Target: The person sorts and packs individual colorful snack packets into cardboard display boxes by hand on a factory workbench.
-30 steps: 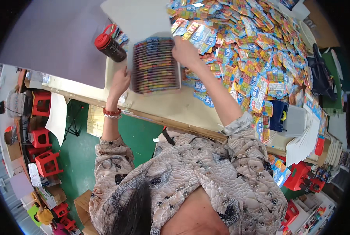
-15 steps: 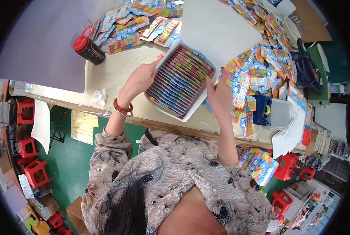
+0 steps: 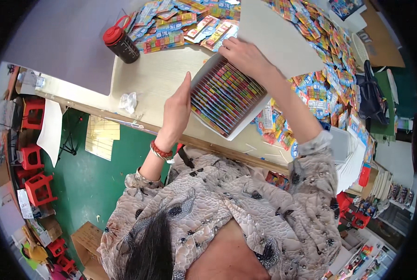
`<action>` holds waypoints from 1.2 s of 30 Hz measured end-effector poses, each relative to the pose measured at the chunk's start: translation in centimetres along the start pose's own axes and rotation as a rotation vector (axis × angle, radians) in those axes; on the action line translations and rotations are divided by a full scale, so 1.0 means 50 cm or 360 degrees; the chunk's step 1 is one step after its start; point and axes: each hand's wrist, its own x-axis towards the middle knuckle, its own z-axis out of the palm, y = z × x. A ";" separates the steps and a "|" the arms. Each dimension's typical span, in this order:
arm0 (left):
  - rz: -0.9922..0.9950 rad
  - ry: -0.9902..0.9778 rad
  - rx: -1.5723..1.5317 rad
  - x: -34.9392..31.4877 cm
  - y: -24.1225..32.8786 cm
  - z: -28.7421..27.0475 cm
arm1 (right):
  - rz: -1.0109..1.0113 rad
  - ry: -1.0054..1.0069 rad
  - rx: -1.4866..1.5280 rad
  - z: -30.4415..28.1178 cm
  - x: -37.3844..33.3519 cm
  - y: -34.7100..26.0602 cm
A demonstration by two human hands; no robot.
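A white lidded box (image 3: 249,120) stands tilted at the table's front edge, its lid flap (image 3: 280,39) folded back to the far right. Inside it, flat colourful packets (image 3: 227,95) stand on edge in a close row. My left hand (image 3: 176,111) is upright beside the box's left wall, fingers stretched out and holding nothing; whether it touches the wall I cannot tell. Across the box's far right side reaches my right arm. My right hand (image 3: 245,57) lies at the far end, its fingers bent over the rim near the lid's fold. The fingertips are partly hidden.
Loose packets (image 3: 168,30) lie heaped behind the box, and more (image 3: 318,88) cover the right. A dark bottle with a red lid (image 3: 122,44) and a crumpled clear wrapper (image 3: 128,102) are to the left. A stack of white sheets (image 3: 350,165) hangs at the right edge.
My right hand has moved from the box's right wall to its far end. My left hand has come off the left wall's far part toward me, fingers straightened. The view has shifted slightly.
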 end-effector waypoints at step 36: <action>0.0614 0.0035 0.0285 -0.076 0.028 0.002 | 0.0229 -0.1345 0.0845 -0.226 -0.094 -0.026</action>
